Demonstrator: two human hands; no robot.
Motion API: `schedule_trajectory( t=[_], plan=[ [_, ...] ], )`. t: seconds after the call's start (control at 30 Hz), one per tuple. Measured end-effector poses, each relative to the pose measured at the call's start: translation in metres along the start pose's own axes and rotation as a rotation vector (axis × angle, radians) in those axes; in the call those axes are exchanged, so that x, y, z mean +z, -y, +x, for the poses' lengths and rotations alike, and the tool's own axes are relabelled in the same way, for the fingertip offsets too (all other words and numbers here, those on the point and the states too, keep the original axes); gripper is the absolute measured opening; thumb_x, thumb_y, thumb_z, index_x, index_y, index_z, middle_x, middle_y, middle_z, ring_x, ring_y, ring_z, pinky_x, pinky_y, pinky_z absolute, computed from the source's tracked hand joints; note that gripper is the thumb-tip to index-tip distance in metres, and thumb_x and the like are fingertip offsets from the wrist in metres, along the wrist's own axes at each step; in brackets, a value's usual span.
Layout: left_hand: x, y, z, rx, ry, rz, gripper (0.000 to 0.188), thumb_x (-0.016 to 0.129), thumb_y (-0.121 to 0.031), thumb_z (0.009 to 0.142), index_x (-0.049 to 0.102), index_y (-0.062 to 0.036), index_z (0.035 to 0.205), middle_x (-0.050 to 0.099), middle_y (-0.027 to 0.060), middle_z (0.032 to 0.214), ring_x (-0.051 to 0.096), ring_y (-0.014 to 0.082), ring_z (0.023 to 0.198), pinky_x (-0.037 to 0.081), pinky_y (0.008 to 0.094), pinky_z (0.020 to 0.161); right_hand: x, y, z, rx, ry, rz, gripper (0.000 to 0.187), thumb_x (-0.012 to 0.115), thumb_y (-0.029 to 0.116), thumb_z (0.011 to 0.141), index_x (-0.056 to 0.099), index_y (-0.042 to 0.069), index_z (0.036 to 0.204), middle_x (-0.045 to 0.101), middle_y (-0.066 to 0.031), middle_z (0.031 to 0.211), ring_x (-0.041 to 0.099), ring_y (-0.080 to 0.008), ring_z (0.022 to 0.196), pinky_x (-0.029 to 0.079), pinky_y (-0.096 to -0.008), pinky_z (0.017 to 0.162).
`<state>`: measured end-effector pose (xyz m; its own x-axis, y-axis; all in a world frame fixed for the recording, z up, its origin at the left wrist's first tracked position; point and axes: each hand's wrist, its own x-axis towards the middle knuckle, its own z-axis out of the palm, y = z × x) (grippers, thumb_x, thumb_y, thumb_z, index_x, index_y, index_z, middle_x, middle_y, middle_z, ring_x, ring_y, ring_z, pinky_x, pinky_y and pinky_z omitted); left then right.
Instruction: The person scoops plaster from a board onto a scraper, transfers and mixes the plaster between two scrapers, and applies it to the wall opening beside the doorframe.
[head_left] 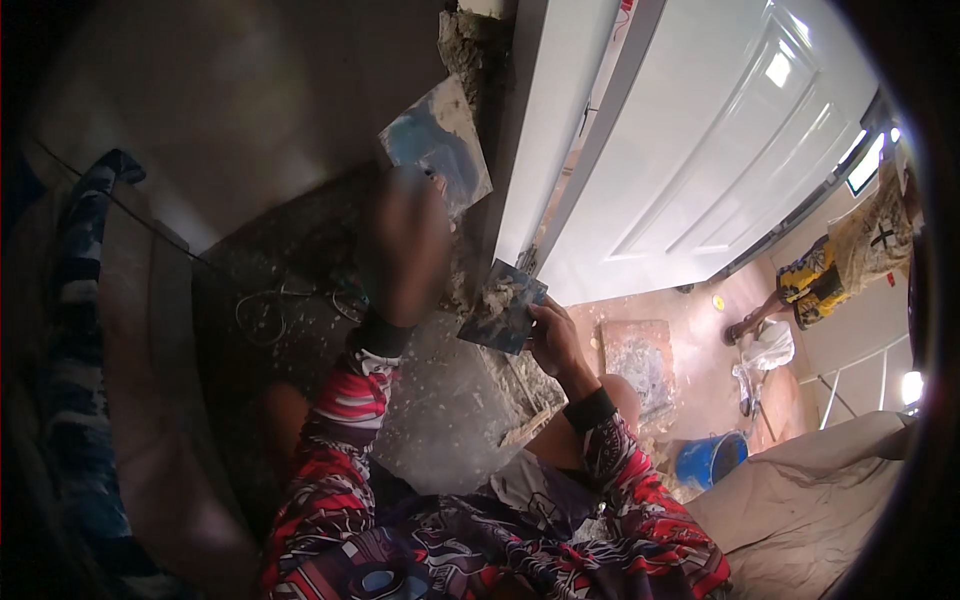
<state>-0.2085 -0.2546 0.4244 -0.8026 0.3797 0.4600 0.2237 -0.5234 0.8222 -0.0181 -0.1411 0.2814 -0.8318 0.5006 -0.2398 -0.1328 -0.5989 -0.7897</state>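
Observation:
My left hand (412, 245), smeared by motion, is closed on a flat rectangular trowel (450, 140) with grey-blue smears on its face. The trowel is up beside a rough strip of mortar (470, 45) along the door frame (525, 130). Lower and to the right, my right hand (560, 345) grips the edge of a dark square plate (497, 335). A lump of wet mortar (498, 296) sits on that plate. The trowel's handle is mostly hidden by my left hand.
A white panelled door (690, 150) stands at the right. Beyond are a mortar-stained board (640, 365), a blue bucket (712, 460) and another person (830, 270). A thin cable (262, 318) lies on the splattered floor. Patterned blue cloth (75, 380) hangs at the left.

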Motion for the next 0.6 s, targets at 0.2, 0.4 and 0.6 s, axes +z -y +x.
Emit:
schedule_trajectory(
  t=[0.2, 0.4, 0.6],
  plan=[
    [-0.05, 0.022, -0.016, 0.116, 0.24, 0.228, 0.019, 0.063, -0.014, 0.095, 0.062, 0.0023, 0.087, 0.066, 0.0071, 0.077, 0.061, 0.0117, 0.065, 0.049, 0.0284, 0.056, -0.009, -0.004, 0.001, -0.053, -0.004, 0.047, 0.036, 0.041, 0.01, 0.097, 0.048, 0.003, 0.132, 0.062, -0.0091, 0.115, 0.066, -0.0213, 0.095, 0.06, -0.04, 0.072],
    [-0.077, 0.016, -0.069, 0.151, 0.381, 0.752, 0.024, 0.062, -0.007, 0.092, 0.057, 0.0036, 0.072, 0.059, 0.018, 0.064, 0.06, 0.0287, 0.057, 0.041, 0.0366, 0.052, 0.005, -0.001, 0.0, -0.16, 0.002, 0.08, 0.038, 0.041, 0.012, 0.098, 0.046, 0.005, 0.135, 0.062, -0.0098, 0.116, 0.067, -0.021, 0.094, 0.058, -0.0336, 0.063],
    [-0.059, 0.025, -0.102, 0.345, 0.569, 0.771, 0.014, 0.059, 0.005, 0.083, 0.063, 0.0051, 0.097, 0.062, 0.0229, 0.093, 0.061, 0.0379, 0.078, 0.048, 0.0459, 0.065, 0.008, -0.007, 0.001, -0.186, -0.059, 0.064, 0.023, 0.049, 0.011, 0.099, 0.055, 0.003, 0.12, 0.065, -0.0044, 0.104, 0.064, -0.0137, 0.083, 0.056, -0.0278, 0.065]
  ],
)
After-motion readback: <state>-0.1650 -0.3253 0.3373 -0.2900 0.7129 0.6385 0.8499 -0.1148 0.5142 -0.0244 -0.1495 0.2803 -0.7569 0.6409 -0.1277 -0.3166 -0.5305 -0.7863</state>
